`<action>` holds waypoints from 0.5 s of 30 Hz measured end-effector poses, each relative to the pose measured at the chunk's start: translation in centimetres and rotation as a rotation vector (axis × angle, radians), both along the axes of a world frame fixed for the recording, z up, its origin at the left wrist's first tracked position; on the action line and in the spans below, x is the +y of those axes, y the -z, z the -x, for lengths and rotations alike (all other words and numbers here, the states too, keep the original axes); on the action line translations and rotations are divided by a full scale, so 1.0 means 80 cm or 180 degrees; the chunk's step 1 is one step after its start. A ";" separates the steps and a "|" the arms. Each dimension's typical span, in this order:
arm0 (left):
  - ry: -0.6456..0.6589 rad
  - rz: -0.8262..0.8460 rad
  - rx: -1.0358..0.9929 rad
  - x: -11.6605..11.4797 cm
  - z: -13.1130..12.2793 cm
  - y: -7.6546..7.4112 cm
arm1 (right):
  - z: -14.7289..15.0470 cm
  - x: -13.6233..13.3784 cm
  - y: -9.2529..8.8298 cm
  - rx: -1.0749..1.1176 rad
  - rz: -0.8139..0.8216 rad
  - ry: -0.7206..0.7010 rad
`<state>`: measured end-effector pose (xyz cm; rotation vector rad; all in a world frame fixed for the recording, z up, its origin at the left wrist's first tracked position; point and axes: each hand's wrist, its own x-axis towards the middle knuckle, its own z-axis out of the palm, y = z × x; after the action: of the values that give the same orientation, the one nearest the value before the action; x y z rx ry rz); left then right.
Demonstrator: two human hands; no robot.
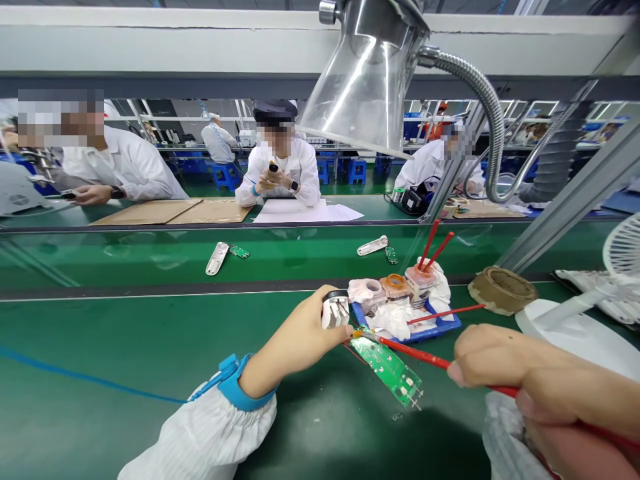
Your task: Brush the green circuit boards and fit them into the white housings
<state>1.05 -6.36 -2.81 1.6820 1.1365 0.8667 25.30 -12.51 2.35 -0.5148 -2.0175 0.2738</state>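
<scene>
My left hand, with a blue wrist strap around its wrist, is closed on a white plastic housing with a dark rim. A green circuit board extends from beneath the thumb towards the lower right, and thin wires show beside it. At the right, my right hand grips a brush with a red handle. The brush's tip meets the board's upper end, close to my left thumb. Metal prongs stick out of the board's lower end.
Behind my hands, a blue tray holds small jars, crumpled tissue and red-handled brushes. A tape roll and white fan stand rightward. Housings with boards lie on the green belt. A lamp hangs overhead; co-workers sit opposite.
</scene>
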 end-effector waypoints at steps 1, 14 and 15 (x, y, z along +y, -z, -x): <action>0.0009 -0.0014 0.0000 -0.001 0.000 0.000 | -0.003 0.000 0.000 -0.0062 -0.0053 0.0051; 0.0121 0.0003 -0.0066 -0.005 0.001 -0.004 | -0.023 -0.019 0.039 0.0473 0.0295 0.0624; 0.0115 -0.0003 -0.0064 -0.005 0.001 -0.005 | -0.026 -0.021 0.044 0.0521 0.0381 0.0725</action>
<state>0.95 -6.75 -2.42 1.6860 1.0891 0.8598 27.38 -14.18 -1.17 -0.7665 -1.7731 0.2886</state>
